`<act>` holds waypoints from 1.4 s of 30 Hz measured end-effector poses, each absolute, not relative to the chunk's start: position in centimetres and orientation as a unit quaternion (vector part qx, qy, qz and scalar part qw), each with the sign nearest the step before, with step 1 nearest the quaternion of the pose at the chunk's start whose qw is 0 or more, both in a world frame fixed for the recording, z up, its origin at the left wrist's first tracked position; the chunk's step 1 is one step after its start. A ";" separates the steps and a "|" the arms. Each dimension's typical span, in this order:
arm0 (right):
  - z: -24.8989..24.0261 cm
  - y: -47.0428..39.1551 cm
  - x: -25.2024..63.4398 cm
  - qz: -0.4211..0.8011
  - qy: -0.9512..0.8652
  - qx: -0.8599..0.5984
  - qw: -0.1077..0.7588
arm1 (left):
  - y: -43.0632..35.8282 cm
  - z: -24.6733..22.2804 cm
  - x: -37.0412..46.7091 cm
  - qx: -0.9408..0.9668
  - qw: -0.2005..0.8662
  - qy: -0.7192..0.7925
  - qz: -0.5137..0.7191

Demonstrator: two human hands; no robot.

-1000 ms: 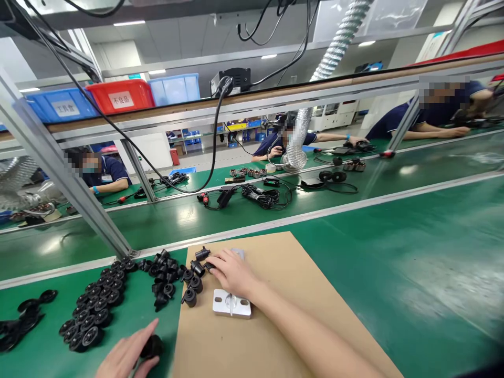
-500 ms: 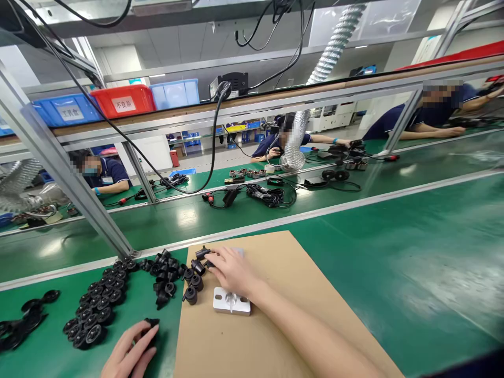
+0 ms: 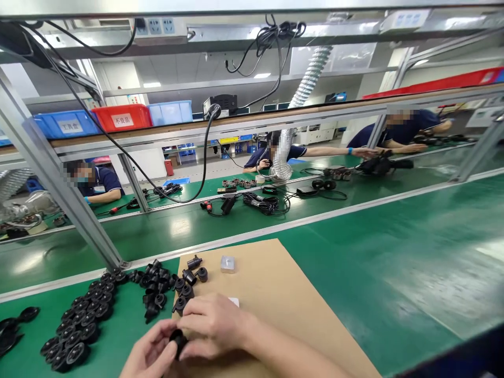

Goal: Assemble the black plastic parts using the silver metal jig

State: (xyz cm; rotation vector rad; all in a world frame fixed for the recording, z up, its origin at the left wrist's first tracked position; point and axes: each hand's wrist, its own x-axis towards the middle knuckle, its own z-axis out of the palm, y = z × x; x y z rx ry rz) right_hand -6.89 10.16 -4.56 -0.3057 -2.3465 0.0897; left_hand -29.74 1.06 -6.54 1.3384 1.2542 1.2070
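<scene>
My left hand (image 3: 151,349) and my right hand (image 3: 212,325) meet over the near left edge of a brown cardboard sheet (image 3: 275,294). Between their fingers is a black plastic part (image 3: 178,341), gripped from both sides. Just beyond my right hand stand several black nozzle-like parts (image 3: 189,276) on the cardboard. A small clear block (image 3: 227,264) lies farther back. My right hand mostly covers a pale metal plate (image 3: 234,302); only a corner shows.
Rows of round black parts (image 3: 79,325) and a pile of black fittings (image 3: 155,283) lie on the green table at left. A metal post (image 3: 79,194) rises behind them. Cables (image 3: 262,202) lie across the frame, where other people sit.
My right hand has come back from the black nozzle parts to my left hand, uncovering the clear block. Both hands now hold one part. The view has shifted, and a co-worker's arm reaches farther right.
</scene>
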 end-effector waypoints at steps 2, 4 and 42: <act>-3.9 9.8 -6.0 0.090 -0.911 -0.156 0.372 | 2.4 -5.9 -26.7 0.516 0.479 0.491 0.513; -2.8 9.7 -4.7 0.161 -0.895 -0.179 0.377 | 4.0 -5.0 -24.2 0.522 0.485 0.468 0.523; -2.2 18.7 14.6 0.089 -0.587 -0.785 0.178 | 6.4 -10.7 -22.5 0.831 0.241 0.384 0.322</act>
